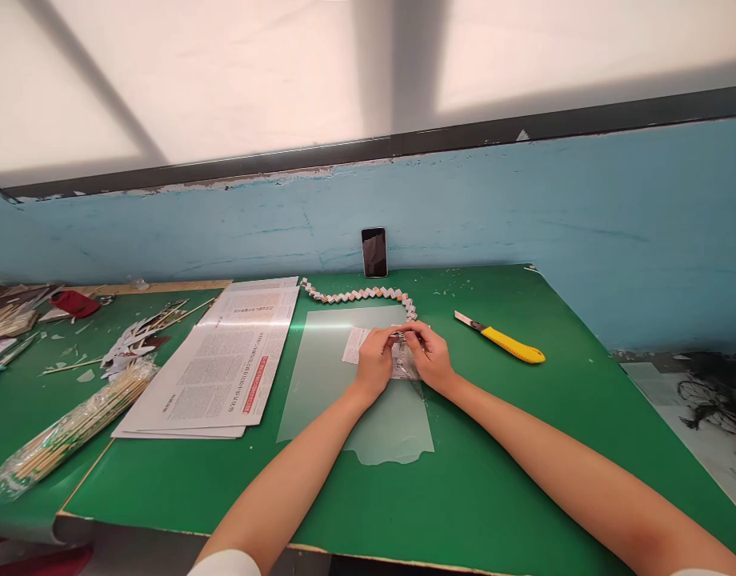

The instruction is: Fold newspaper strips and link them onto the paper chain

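A zigzag chain of folded newspaper (368, 294) curves over the green table and ends at my fingers. My left hand (377, 360) and my right hand (428, 356) meet over its near end, both closed in a pinch on it. The exact folds between the fingertips are hidden. Under and beside the hands lie cut newspaper pieces (353, 346), on a clear plastic sheet (320, 376) with a ragged near edge. To the right of my right hand rests a yellow utility knife (512, 346), its blade out and pointing left.
Stacked newspapers (224, 360) lie to the left, beside a plastic-wrapped bundle of wooden sticks (80, 424). Paper scraps (131, 344) and a red object (74, 303) are farther left. A phone (374, 252) leans on the blue wall. The table (494, 480) ends at the right.
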Available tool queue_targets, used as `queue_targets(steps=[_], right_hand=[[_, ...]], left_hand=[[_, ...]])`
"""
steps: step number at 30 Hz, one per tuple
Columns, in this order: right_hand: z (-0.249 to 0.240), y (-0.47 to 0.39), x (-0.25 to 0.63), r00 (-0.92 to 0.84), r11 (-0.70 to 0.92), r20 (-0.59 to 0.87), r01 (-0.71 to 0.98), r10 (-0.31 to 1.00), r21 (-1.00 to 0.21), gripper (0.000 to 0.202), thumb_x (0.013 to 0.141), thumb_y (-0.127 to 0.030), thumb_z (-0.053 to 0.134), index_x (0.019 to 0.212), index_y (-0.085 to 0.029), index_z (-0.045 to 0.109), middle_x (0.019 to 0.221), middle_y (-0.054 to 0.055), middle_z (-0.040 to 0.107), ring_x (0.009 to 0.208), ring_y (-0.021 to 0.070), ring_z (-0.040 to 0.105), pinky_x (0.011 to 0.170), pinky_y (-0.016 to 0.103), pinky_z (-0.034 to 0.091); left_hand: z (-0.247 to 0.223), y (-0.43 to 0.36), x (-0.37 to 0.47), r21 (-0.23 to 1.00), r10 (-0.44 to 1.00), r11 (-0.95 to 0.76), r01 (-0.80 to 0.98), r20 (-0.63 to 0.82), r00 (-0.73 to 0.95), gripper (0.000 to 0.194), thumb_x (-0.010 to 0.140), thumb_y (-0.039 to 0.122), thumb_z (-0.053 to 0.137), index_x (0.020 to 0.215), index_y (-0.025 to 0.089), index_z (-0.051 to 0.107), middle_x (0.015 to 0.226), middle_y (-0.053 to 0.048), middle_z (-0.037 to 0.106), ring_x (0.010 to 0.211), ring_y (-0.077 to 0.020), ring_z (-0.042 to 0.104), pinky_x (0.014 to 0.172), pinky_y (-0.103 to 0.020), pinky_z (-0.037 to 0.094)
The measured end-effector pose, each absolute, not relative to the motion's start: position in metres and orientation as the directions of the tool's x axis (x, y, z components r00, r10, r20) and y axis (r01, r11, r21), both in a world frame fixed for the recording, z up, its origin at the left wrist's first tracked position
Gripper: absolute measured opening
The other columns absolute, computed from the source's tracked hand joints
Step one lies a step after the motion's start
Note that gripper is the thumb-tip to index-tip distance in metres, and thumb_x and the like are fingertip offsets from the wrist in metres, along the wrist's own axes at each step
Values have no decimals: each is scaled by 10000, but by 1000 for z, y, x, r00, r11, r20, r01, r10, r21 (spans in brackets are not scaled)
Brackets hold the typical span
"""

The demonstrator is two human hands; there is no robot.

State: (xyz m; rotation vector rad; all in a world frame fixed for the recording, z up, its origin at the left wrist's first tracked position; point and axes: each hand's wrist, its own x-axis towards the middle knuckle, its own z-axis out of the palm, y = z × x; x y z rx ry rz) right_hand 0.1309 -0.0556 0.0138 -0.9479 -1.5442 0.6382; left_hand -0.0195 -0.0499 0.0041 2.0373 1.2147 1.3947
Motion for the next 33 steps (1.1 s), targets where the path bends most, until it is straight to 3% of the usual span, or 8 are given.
queue_targets(steps=[18,25,33], right_hand=[[8,-46,133,-33,528,538,251,843,-811,204,993,-421,589,1058,-264,703,947,34,716,736,182,614,734,328,538],[7,-45,135,-3,501,524,296,852,-813,239,1004,-455,555,1000,-246,670,919,42,705,778,196,645,770,324,540],[4,-44,137,-29,447,454,244,891,-861,248,1017,-468,530,998,-241,629,785,17,661,683,183,622,678,308,513]], left_hand=[[7,-51,-18,707,832,-532,465,539,131,276,1030,302,472,1187,247,692,1024,-73,720,951,-213,654,874,-365,519],[11,-52,-17,772,871,-473,425,482,96,250,1020,326,502,1160,250,695,1077,-69,729,1000,-212,669,913,-364,520],[18,-51,-18,872,936,-325,367,352,-5,223,994,375,556,1096,249,709,1072,-55,748,979,-212,683,898,-335,508]])
